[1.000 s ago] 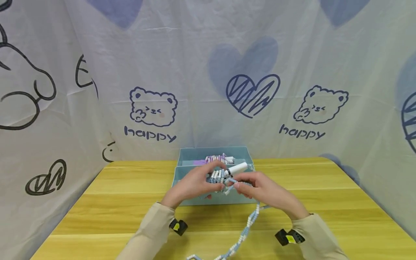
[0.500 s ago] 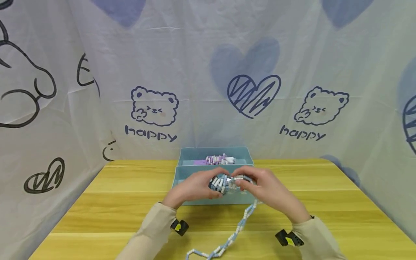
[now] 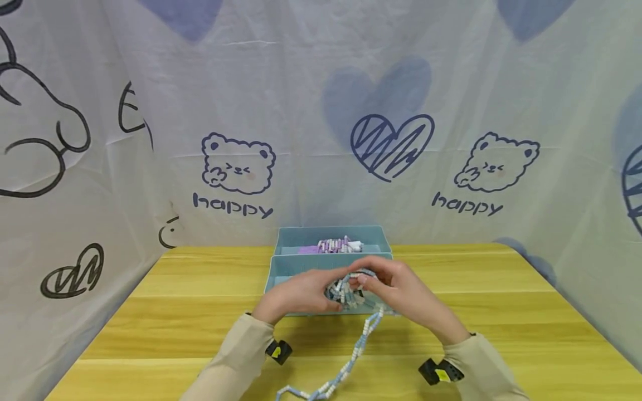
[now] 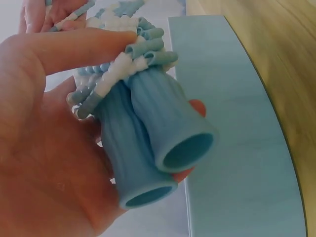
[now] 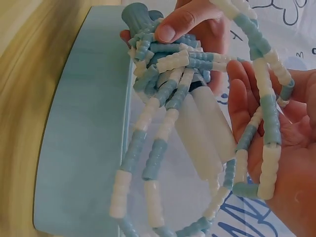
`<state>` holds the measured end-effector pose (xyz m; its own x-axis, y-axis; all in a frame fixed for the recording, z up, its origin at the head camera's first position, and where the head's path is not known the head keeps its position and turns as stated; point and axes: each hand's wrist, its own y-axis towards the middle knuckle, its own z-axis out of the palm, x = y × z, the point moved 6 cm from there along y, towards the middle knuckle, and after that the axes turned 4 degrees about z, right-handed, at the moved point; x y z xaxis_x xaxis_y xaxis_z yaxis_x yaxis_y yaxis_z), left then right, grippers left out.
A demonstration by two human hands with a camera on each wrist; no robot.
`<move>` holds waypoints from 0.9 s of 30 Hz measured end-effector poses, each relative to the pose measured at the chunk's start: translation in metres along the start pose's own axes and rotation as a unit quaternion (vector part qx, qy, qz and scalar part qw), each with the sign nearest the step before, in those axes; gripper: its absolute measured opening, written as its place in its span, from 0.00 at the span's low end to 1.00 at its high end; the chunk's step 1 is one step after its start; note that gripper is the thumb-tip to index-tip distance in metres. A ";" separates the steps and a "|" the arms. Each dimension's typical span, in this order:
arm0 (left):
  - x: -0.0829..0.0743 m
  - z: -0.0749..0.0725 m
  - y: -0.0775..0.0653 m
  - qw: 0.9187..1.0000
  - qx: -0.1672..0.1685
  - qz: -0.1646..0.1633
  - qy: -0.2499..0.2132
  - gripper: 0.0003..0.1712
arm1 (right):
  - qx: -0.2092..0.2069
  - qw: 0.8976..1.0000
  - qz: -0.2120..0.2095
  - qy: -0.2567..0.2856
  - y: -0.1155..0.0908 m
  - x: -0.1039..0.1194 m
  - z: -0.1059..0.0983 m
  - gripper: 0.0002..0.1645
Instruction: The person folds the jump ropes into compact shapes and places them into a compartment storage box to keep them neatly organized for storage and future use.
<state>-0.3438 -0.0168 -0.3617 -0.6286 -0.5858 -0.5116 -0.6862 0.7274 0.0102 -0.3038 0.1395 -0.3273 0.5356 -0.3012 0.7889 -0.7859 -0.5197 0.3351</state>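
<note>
My left hand [image 3: 301, 292] grips a bundled beaded jump rope [image 3: 351, 356], its blue and white beads wound round the paired handles. Flared blue handle ends [image 4: 163, 118] stick out past the thumb in the left wrist view; white handle parts [image 5: 205, 131] point the other way in the right wrist view. My right hand [image 3: 401, 287] is close beside the left, its curled fingers holding a length of the beaded rope. More rope loops below that hand and trails down toward the near edge of the table. The bundle partly hides behind both hands in the head view.
A light blue bin [image 3: 277, 273] stands just behind and beneath the hands. Behind it, a second bin [image 3: 288, 236] holds a purple and white beaded rope [image 3: 333, 246]. The wooden table [image 3: 200, 312] meets a printed cloth backdrop [image 3: 311, 167].
My right hand has passed rope over the bundle and moved closer to the left. The white handle part has turned out of the head view; the trailing rope has shifted left.
</note>
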 end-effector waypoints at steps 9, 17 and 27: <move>0.002 0.001 0.001 1.000 0.002 0.000 -0.009 0.48 | -0.013 0.998 -0.006 0.062 0.001 -0.005 0.000 0.17; 0.001 0.005 0.005 0.999 -0.026 0.016 -0.030 0.43 | -0.016 0.997 -0.016 0.077 0.002 -0.005 0.000 0.17; -0.005 -0.002 0.007 0.993 -0.078 0.052 0.073 0.21 | -0.044 0.997 0.057 -0.016 -0.004 -0.012 -0.024 0.20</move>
<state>-0.3461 -0.0098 -0.3572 -0.7380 -0.5634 -0.3714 -0.6554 0.7295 0.1956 -0.3144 0.1643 -0.3255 0.4500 -0.3793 0.8085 -0.8654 -0.4086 0.2900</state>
